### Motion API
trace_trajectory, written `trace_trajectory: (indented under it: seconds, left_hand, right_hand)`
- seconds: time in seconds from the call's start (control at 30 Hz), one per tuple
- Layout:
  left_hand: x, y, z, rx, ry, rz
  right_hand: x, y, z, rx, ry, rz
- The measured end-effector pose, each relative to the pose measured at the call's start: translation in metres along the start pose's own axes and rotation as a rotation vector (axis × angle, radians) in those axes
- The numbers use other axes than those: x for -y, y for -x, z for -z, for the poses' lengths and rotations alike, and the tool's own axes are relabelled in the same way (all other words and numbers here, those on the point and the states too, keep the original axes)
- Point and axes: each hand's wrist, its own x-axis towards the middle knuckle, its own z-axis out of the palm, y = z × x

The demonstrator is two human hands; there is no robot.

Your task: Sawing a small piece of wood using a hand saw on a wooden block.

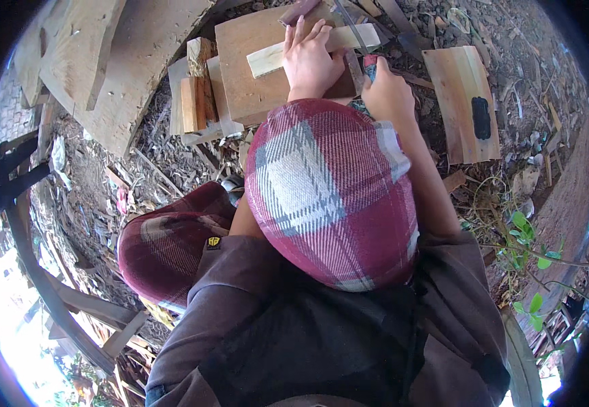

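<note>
Soft, even daylight fills the scene, with no hard shadows on the brown wooden board [254, 74] near twelve o'clock. At seven o'clock the sky is blown out to white glare, washing detail from the dark timber beams [57, 298] there. A black vignette rings the round fisheye frame, and straight edges bow strongly toward the rim. The centre, over the red and grey plaid cloth [328, 197], is sharp; the green leaves [525, 230] at four o'clock look slightly soft and smeared.

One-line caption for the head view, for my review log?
Left hand presses a pale wood strip onto a board; right hand grips a tool.
</note>
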Motion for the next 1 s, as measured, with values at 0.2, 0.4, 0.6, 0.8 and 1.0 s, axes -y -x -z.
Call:
trace_trajectory:
  seconds: [0.2,0.4,0.6,0.8,1.0]
  left_hand:
    - [-0.003,0.001,0.003,0.025,0.022,0.02]
    - [0.006,-0.001,0.003,-0.004,0.012,-0.018]
    - [-0.001,-0.001,0.002,0.052,0.038,0.007]
    - [0.004,-0.002,0.004,-0.006,0.044,0.02]
    - [-0.002,-0.007,0.019,0.047,0.07,-0.022]
  right_hand:
    - [-0.031,0.067,0.008,0.138,-0.105,-0.091]
    - [-0.015,0.047,0.013,0.153,-0.116,-0.109]
    - [-0.004,0.002,0.003,0.026,0.005,-0.004]
    - [-0.022,0.076,0.035,0.281,-0.109,-0.196]
    - [0.001,0.007,0.003,0.072,0.005,-0.013]
